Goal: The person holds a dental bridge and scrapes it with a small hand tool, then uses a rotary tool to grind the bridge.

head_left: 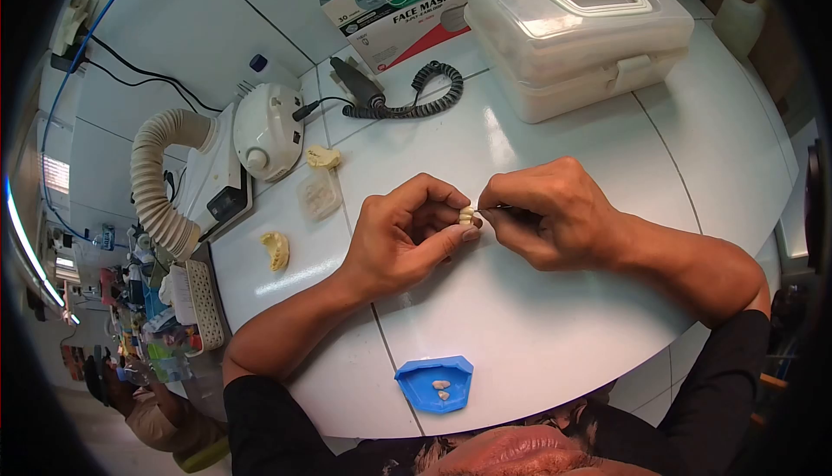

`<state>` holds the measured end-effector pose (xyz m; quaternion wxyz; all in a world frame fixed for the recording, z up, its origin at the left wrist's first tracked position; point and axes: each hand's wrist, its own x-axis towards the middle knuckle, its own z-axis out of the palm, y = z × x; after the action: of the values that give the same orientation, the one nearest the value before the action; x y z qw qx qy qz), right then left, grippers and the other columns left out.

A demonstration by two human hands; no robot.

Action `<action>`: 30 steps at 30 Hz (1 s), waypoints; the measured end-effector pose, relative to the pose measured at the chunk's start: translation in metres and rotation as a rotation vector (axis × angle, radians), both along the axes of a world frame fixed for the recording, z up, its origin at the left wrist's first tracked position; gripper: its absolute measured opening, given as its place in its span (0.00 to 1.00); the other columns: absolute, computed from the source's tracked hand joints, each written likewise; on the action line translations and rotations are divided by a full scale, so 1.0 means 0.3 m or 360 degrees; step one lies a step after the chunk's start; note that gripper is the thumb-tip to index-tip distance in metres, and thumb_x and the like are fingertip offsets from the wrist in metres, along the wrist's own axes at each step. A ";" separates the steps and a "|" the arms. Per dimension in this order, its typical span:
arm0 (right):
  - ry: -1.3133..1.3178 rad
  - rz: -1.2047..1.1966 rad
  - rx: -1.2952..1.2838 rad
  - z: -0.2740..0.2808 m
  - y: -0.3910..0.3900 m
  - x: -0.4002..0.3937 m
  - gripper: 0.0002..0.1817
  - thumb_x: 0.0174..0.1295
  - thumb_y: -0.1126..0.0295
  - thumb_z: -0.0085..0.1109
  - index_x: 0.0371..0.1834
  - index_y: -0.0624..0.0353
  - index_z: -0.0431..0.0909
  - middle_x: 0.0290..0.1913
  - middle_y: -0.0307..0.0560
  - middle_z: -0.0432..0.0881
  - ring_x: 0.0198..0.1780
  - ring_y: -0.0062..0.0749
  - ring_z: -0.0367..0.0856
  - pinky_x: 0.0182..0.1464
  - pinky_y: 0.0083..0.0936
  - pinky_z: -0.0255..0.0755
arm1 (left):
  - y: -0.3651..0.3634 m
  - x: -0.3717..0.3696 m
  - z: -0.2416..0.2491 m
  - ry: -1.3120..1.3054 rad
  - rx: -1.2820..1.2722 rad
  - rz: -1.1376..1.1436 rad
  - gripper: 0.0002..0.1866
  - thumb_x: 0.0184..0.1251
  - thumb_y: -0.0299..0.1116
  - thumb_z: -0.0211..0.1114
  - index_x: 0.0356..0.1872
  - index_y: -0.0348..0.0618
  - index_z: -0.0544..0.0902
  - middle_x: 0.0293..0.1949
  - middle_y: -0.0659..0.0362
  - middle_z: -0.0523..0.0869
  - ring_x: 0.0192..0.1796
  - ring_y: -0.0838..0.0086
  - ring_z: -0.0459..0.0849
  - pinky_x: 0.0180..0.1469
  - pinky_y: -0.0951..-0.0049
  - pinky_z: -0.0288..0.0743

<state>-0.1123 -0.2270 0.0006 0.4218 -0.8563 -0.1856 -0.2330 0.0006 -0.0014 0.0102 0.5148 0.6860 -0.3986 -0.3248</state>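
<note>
Between thumb and fingertips, my left hand (412, 226) pinches a small cream piece of false teeth (466, 215). My right hand (555, 216) is closed around a thin dark hand tool (513, 211), whose tip is right at the teeth; most of its shaft is hidden in my fingers. Both hands are over the middle of the white tiled table (537, 329). Nearer my body lies a blue tray (412, 387) holding a couple of small pale pieces (441, 385).
Yellow dental casts (276, 252) and a clear small box (319, 195) lie left. Beyond them are a white control unit (269, 134), a ribbed hose (154, 164) and a corded handpiece (357, 84). Mask boxes (407, 30) and a plastic case (576, 51) stand behind. A person (165, 415) is at lower left.
</note>
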 end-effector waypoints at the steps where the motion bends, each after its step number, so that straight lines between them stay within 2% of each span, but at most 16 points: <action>1: 0.0007 -0.0016 -0.0034 0.001 -0.002 -0.004 0.04 0.59 0.82 0.67 0.36 0.63 0.86 0.23 0.48 0.84 0.20 0.39 0.82 0.25 0.34 0.74 | -0.001 -0.002 -0.001 -0.0003 -0.0002 -0.0001 0.13 0.79 0.22 0.71 0.58 0.32 0.80 0.49 0.52 0.96 0.47 0.78 0.94 0.37 0.79 0.84; 5: 0.0007 -0.0001 0.0007 -0.004 -0.004 0.003 0.05 0.59 0.82 0.68 0.37 0.63 0.87 0.24 0.48 0.84 0.21 0.39 0.82 0.26 0.33 0.75 | -0.003 0.002 -0.002 0.0017 -0.0026 -0.0006 0.14 0.80 0.22 0.71 0.59 0.32 0.79 0.50 0.51 0.96 0.48 0.78 0.93 0.37 0.79 0.83; 8: 0.0129 -0.0057 -0.0039 0.012 0.000 -0.013 0.03 0.62 0.80 0.67 0.34 0.61 0.82 0.27 0.50 0.86 0.28 0.48 0.87 0.31 0.40 0.79 | -0.008 0.000 0.003 0.0030 -0.0015 -0.0005 0.13 0.80 0.22 0.70 0.59 0.31 0.79 0.50 0.51 0.96 0.49 0.77 0.94 0.38 0.79 0.83; 11: -0.0021 -0.0008 0.0037 -0.006 -0.001 0.005 0.06 0.59 0.83 0.67 0.38 0.63 0.87 0.24 0.49 0.85 0.21 0.39 0.83 0.25 0.33 0.75 | -0.005 0.006 0.001 0.0054 -0.0013 -0.0032 0.14 0.81 0.22 0.69 0.60 0.31 0.79 0.50 0.50 0.95 0.49 0.77 0.94 0.39 0.79 0.84; 17: -0.0079 0.0003 0.0068 -0.025 0.003 0.008 0.06 0.58 0.84 0.66 0.37 0.63 0.87 0.24 0.48 0.85 0.20 0.37 0.82 0.25 0.32 0.74 | -0.005 0.000 -0.004 -0.0146 -0.0027 -0.0090 0.15 0.83 0.21 0.67 0.63 0.30 0.78 0.50 0.50 0.94 0.53 0.74 0.94 0.40 0.80 0.86; 20: 0.0110 -0.0006 0.0005 0.019 -0.007 -0.019 0.04 0.59 0.81 0.66 0.36 0.60 0.83 0.25 0.47 0.85 0.24 0.43 0.85 0.29 0.37 0.77 | -0.009 -0.012 -0.003 -0.0042 -0.0050 0.0005 0.14 0.84 0.22 0.66 0.64 0.31 0.78 0.50 0.51 0.94 0.54 0.73 0.95 0.40 0.80 0.86; 30: 0.0122 0.0007 0.0012 0.012 -0.003 -0.017 0.05 0.58 0.81 0.66 0.36 0.59 0.83 0.22 0.47 0.82 0.22 0.43 0.83 0.27 0.37 0.75 | -0.010 -0.012 0.000 0.0006 -0.0003 0.0054 0.14 0.84 0.22 0.65 0.64 0.33 0.77 0.51 0.52 0.94 0.54 0.74 0.95 0.40 0.81 0.85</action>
<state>-0.1174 -0.2277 0.0043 0.4323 -0.8627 -0.1703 -0.1998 -0.0030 -0.0043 0.0103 0.5217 0.6915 -0.3862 -0.3170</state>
